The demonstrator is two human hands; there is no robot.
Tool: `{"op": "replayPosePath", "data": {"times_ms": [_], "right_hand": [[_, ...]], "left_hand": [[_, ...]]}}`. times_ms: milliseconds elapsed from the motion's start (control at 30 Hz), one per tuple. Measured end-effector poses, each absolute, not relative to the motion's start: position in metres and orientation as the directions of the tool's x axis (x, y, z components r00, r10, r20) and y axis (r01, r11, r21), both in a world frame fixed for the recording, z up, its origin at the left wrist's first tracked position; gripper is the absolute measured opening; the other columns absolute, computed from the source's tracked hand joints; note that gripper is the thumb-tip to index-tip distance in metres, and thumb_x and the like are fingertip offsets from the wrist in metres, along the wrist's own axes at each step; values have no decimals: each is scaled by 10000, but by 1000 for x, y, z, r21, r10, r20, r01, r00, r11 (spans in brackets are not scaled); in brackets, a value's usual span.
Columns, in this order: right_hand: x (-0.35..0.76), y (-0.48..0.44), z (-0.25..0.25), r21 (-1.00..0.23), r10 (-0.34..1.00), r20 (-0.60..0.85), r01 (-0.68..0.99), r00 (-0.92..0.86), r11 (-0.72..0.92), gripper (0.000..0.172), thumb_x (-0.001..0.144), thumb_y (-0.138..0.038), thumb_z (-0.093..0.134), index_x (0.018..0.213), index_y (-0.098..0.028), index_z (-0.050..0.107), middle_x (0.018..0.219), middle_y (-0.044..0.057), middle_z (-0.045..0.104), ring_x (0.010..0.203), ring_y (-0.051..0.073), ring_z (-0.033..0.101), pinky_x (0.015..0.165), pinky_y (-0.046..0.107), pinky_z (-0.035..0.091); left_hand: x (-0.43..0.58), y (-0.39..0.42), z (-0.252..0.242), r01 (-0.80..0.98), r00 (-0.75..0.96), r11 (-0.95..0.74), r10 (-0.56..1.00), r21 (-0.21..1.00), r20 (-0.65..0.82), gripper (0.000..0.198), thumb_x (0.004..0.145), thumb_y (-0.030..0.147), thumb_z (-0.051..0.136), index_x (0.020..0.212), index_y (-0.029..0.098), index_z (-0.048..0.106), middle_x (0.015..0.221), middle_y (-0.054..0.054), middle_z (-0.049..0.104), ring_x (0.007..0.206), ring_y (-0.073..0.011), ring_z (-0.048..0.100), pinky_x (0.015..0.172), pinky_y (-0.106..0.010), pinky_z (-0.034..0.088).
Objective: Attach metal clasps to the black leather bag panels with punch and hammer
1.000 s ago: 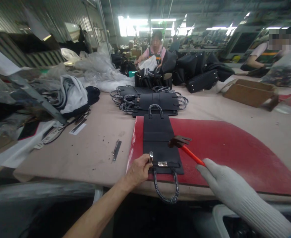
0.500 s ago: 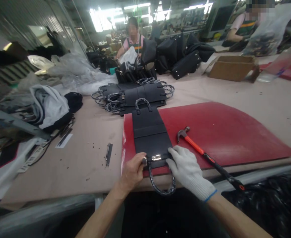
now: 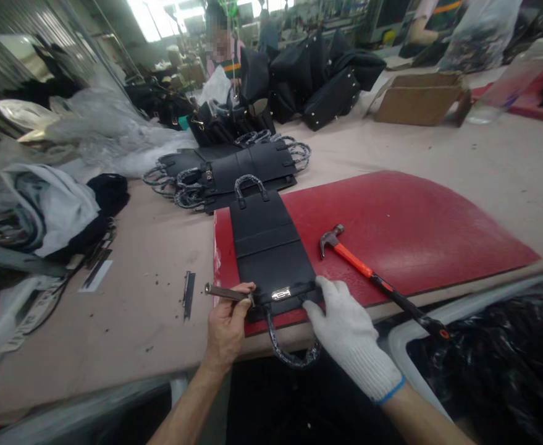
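Note:
A black handbag panel (image 3: 271, 247) lies flat, with a plastic-wrapped handle at each end and a silver clasp (image 3: 281, 293) near its close end. My left hand (image 3: 227, 324), bare, pinches a short rod-like metal punch (image 3: 227, 292) beside the panel's left edge. The punch lies nearly level, its round end pointing left. My right hand (image 3: 345, 327) wears a white knit glove. Its fingers and thumb grip the panel's close right corner, right of the clasp. The close handle (image 3: 292, 358) hangs past the table edge between my hands.
Under the panel is a red mat (image 3: 414, 228), with a claw hammer (image 3: 359, 266) lying across it. More bag panels (image 3: 248, 164) are stacked behind. Dark metal strips (image 3: 188, 295) lie left. A cardboard box (image 3: 419, 99) and a person (image 3: 222, 55) are farther back.
The punch in my left hand has swung from pointing toward me to lying level and pointing left. My right hand keeps its grip on the panel. The whole view has shifted.

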State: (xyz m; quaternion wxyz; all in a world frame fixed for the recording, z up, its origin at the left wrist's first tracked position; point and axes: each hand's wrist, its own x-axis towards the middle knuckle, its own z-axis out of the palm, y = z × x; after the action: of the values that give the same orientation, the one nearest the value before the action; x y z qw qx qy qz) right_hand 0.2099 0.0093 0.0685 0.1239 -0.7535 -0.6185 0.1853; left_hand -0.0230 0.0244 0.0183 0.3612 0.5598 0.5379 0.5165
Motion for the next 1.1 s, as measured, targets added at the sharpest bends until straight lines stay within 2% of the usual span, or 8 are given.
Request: {"op": "replayPosePath", "data": {"times_ms": [200, 333, 400, 500, 633, 800, 967, 1100], "right_hand": [[206, -14, 54, -750, 953, -103, 606, 286, -263, 488, 837, -334, 611, 1299, -175, 610, 1114, 110, 692, 890, 251, 692, 897, 428, 537], [205, -25, 51, -891, 883, -260, 256, 391, -376, 367, 807, -415, 656, 1102, -198, 672, 1021, 105, 745, 937, 276, 716, 905, 439, 566], [205, -29, 51, -889, 822, -425, -5, 379, -458, 380, 777, -446, 713, 1058, -195, 671, 950, 98, 749, 880, 276, 728, 824, 432, 592], [204, -34, 50, -763, 753, -624, -374, 210, -528, 462, 733, -464, 796, 1059, -167, 662, 949, 112, 748, 801, 266, 732, 714, 407, 597], [203, -36, 48, -593, 760, -650, -637, 18, -492, 408, 707, -407, 867, 955, -168, 650, 987, 117, 746, 856, 263, 732, 750, 393, 587], [206, -37, 45, -448, 738, -659, -711, -146, -541, 364, 703, -361, 881, 936, -181, 666, 886, 38, 719, 700, 137, 660, 624, 250, 517], [207, -33, 48, -684, 814, -542, -453, -210, -572, 352, 782, -489, 775, 784, -179, 608, 540, -30, 553, 461, 104, 469, 463, 231, 373], [212, -20, 55, -817, 856, -452, -268, -250, -510, 359, 779, -503, 758, 799, -187, 588, 542, -41, 540, 450, 102, 433, 446, 235, 332]], "left_hand": [[16, 39, 38, 73, -14, -60, 998, 996, 61, 199, 933, 331, 640, 1033, 176, 713, 1184, -118, 755, 1126, -252, 708, 986, -387, 561], [36, 50, 45, 82, 89, -41, 996, 996, 33, 167, 891, 289, 638, 987, 182, 723, 1143, -101, 767, 1078, -233, 713, 911, -337, 565], [39, 51, 46, 86, 95, -17, 995, 996, 9, 173, 882, 287, 637, 984, 180, 726, 1127, -100, 767, 1063, -228, 713, 887, -322, 563], [38, 47, 47, 58, 73, 51, 996, 997, -55, 182, 888, 307, 638, 978, 176, 727, 1112, -103, 766, 1034, -222, 718, 837, -300, 565], [34, 39, 50, -23, 36, 104, 994, 994, -104, 187, 873, 333, 691, 948, 166, 725, 1078, -100, 770, 980, -213, 737, 869, -304, 568], [32, 26, 48, -146, 23, 213, 977, 966, -212, 263, 863, 397, 756, 978, 163, 724, 1109, -108, 767, 994, -222, 747, 833, -292, 591], [31, 17, 51, -227, 35, 268, 963, 936, -267, 274, 884, 411, 762, 1016, 174, 724, 1118, -106, 771, 1017, -227, 743, 848, -315, 604], [32, 18, 63, -184, 79, 246, 969, 952, -235, 240, 873, 381, 781, 988, 174, 738, 1109, -104, 776, 1009, -214, 733, 771, -253, 587]]}}
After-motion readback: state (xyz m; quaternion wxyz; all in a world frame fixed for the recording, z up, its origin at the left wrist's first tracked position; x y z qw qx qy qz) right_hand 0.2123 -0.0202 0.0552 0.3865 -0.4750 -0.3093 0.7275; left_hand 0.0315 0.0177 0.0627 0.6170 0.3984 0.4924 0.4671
